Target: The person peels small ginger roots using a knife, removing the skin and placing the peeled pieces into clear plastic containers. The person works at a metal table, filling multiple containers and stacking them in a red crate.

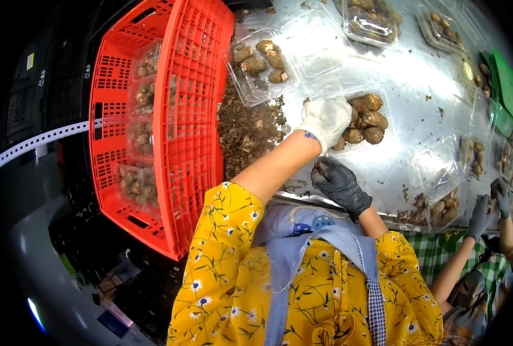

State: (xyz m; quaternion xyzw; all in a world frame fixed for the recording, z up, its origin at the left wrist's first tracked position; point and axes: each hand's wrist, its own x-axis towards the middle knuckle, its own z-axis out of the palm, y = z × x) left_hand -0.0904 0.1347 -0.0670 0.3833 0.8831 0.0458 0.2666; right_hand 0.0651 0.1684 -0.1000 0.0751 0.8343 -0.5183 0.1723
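My left hand (327, 120), in a white knit glove, is over the left side of a clear plastic clamshell tray (360, 149). Its fingers are bent and partly hidden, so I cannot tell whether they grip anything. Several brown taro corms (372, 120) lie in that tray, right beside the glove. Nearer to my body, my right hand (340, 186) wears a black glove and is curled at the table's front edge. A small brown piece (320, 170) shows at its fingers, mostly covered. Up and to the left, another open clamshell (256, 93) holds several taro corms (254, 65).
A red plastic crate (196, 129) with filled clamshells (141, 138) stands at left. Brown peel scraps (247, 129) cover the metal table (412, 91) beside it. More packed clamshells (371, 26) sit farther back. At right, another person's gray-gloved hands (480, 216) work near an open clamshell (438, 164).
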